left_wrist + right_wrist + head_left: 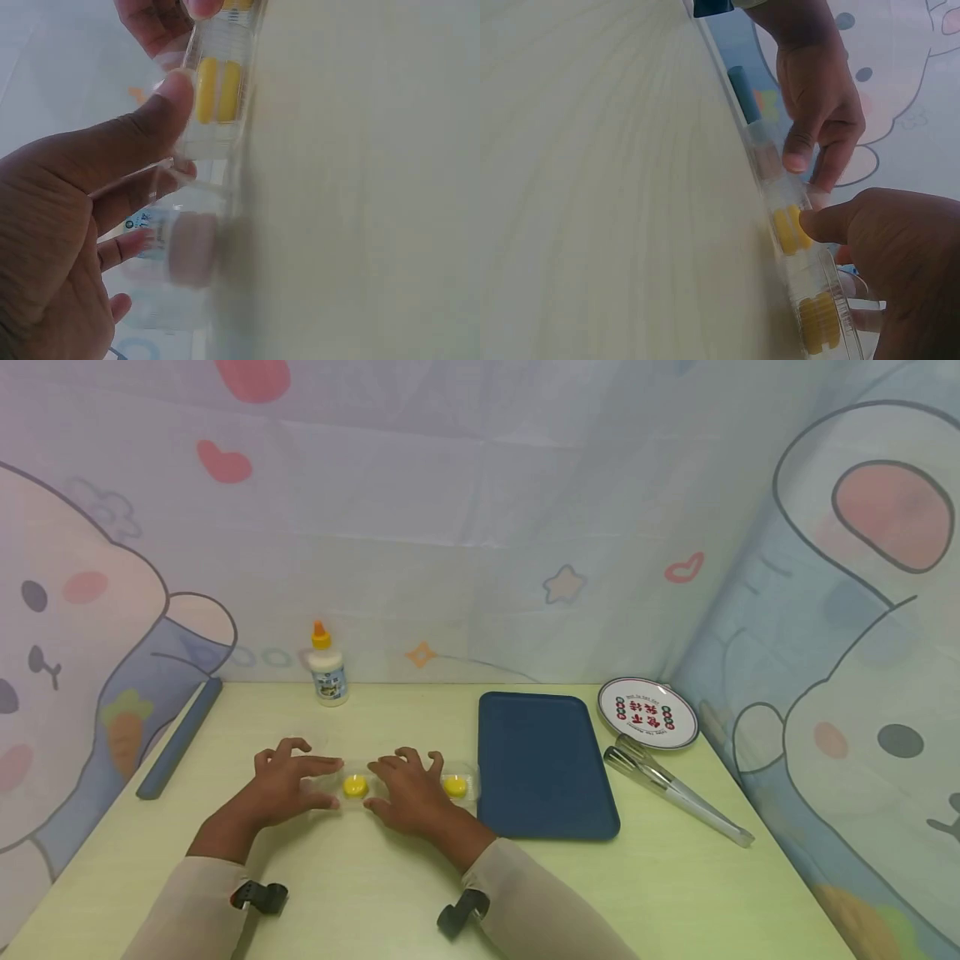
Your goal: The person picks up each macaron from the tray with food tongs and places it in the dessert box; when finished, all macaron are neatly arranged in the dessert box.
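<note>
A long clear plastic box (468, 770) lies on the table with yellow macarons inside, one (356, 786) between my hands and another (455, 786) right of my right hand. My left hand (285, 781) holds the box's left end, its thumb on the near side and fingers beyond. Around the box's middle my right hand (412, 793) grips with thumb and fingers, hiding what lies under it. In the left wrist view the left thumb touches the box's edge beside a yellow macaron (218, 90). Behind the left hand stands a clear container with a pinkish block (192, 249).
A dark blue tray (547, 768) lies at the box's right end. Farther right are metal tongs (682, 793) and a white plate (648, 714) with red lettering. A glue bottle (328, 672) stands at the back; a grey-blue roll (180, 739) lies at the left edge.
</note>
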A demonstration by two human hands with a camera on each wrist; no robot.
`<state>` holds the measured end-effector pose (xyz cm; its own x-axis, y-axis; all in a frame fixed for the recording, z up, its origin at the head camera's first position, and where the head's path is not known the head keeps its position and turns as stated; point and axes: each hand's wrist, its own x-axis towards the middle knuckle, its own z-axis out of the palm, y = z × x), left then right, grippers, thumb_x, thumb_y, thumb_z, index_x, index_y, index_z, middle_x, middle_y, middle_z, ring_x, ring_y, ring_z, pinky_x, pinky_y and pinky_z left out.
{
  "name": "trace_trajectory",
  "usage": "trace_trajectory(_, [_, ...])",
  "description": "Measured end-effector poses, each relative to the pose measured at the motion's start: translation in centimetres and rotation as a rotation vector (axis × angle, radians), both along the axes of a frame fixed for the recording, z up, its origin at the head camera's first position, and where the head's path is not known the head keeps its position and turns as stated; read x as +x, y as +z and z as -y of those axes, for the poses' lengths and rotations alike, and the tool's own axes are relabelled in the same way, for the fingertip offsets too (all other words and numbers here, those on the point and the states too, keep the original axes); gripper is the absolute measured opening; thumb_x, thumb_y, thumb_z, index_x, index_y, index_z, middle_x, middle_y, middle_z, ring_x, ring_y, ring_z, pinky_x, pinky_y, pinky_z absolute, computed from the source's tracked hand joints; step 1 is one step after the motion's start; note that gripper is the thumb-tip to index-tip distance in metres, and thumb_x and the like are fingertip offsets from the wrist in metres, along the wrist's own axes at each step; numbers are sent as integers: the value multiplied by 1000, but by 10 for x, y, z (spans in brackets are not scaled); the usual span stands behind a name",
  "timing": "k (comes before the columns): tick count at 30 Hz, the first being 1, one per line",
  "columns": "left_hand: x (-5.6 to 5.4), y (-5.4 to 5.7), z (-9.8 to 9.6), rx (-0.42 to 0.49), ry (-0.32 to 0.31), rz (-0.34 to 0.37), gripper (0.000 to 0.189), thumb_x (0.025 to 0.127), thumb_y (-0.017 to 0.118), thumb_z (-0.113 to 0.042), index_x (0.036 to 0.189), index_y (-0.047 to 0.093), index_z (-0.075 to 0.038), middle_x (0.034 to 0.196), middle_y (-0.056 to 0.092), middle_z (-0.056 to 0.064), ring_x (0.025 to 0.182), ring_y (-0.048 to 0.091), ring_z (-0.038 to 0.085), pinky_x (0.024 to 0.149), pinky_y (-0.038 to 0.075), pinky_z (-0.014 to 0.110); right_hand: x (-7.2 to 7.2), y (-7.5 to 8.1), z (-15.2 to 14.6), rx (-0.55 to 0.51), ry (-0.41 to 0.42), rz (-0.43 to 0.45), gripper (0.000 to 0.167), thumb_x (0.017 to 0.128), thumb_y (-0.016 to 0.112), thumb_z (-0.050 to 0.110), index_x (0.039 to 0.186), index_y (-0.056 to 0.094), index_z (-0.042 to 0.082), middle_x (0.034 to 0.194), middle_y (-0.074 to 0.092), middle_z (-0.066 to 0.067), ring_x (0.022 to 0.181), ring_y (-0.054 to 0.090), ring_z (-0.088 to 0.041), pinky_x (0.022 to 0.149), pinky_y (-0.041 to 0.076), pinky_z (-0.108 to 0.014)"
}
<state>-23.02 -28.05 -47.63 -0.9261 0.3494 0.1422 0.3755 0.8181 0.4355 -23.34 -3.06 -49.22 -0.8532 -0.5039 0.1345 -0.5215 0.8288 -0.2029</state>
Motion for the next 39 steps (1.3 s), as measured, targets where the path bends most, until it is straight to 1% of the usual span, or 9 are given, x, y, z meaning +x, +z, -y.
trace_trajectory(5, [1, 0, -4, -55, 1, -29, 65, 82, 94, -45, 136, 78, -12, 138, 77, 11, 144, 42, 50, 106, 24, 75, 0, 0, 2, 20, -7, 1, 55, 106, 67, 49, 157, 60, 29, 161, 59, 8, 157, 43, -20, 122, 32, -65])
trace_trajectory(9, [1, 1, -5, -63, -10, -57, 64, 82, 95, -43, 135, 78, -10, 140, 76, 10, 144, 42, 52, 104, 25, 75, 0, 1, 2, 16, -16, -1, 54, 105, 68, 48, 155, 61, 29, 161, 60, 8, 156, 44, -19, 121, 33, -65])
trace_trajectory(19, [1, -1, -4, -26, -12, -53, 62, 83, 94, -43, 133, 79, -10, 140, 76, 12, 143, 40, 52, 104, 25, 76, 0, 1, 2, 8, -24, 7, 55, 105, 69, 49, 156, 61, 28, 161, 59, 8, 155, 45, -19, 122, 33, -66])
trace_trajectory(21, [1, -2, -3, -5, -9, -53, 60, 85, 93, -43, 134, 79, -10, 141, 75, 12, 143, 40, 50, 105, 24, 76, 0, 1, 1, 11, -24, 1, 56, 105, 68, 50, 156, 61, 28, 161, 59, 8, 155, 45, -19, 122, 33, -66])
trace_trajectory(24, [-1, -2, 0, 33, 4, -82, 56, 90, 89, -42, 134, 78, -10, 143, 72, 15, 141, 40, 49, 106, 23, 76, 0, 2, 1, 12, -21, -9, 57, 105, 67, 53, 156, 60, 28, 163, 57, 6, 155, 46, -20, 121, 34, -66])
trace_trajectory(27, [-3, -2, 3, 60, 49, -133, 52, 95, 84, -40, 135, 76, -8, 145, 68, 20, 142, 39, 50, 106, 23, 79, 0, 3, 0, 1, -16, -7, 60, 106, 65, 57, 157, 58, 27, 164, 55, 4, 156, 45, -21, 122, 34, -67])
trace_trajectory(31, [-6, -2, 9, 40, 159, -167, 57, 98, 81, -42, 142, 71, -6, 154, 58, 25, 146, 36, 57, 106, 25, 82, -2, 3, -1, -18, -16, -6, 60, 107, 61, 60, 158, 57, 27, 165, 54, 3, 157, 45, -21, 122, 33, -67])
trace_trajectory(34, [-8, -4, 14, 37, 256, -130, 68, 99, 78, -47, 150, 62, -5, 161, 48, 29, 147, 33, 62, 104, 28, 81, -1, 4, -2, -32, -13, -9, 59, 107, 61, 59, 157, 58, 27, 165, 54, 3, 156, 45, -21, 122, 33, -67])
trace_trajectory(39, [-13, -5, 27, 46, 390, -11, 87, 101, 68, -63, 160, 47, -2, 163, 37, 37, 145, 32, 71, 99, 31, 83, -1, 6, -5, -77, -8, -9, 57, 107, 62, 56, 156, 59, 26, 165, 53, 2, 156, 44, -21, 121, 31, -67])
